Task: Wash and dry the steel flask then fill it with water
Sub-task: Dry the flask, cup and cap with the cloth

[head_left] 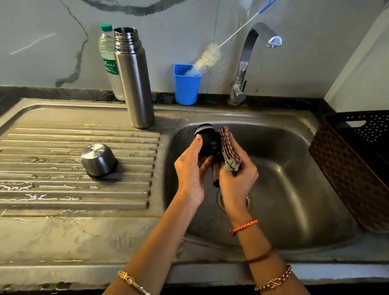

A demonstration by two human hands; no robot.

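The steel flask (133,83) stands upright and uncapped at the back of the draining board, beside the sink bowl. Its steel cup lid (98,160) lies upside down on the wet ribs of the board. Over the sink bowl my left hand (191,167) grips the flask's black stopper (207,137). My right hand (237,179) holds a folded checked cloth (229,149) pressed against the stopper's right side.
A plastic water bottle (108,59) stands behind the flask. A blue cup (187,84) holds a long bottle brush (207,58) leaning right. The tap (249,54) rises behind the steel sink (292,187), its spout dry. A brown woven basket (357,168) sits at the right edge.
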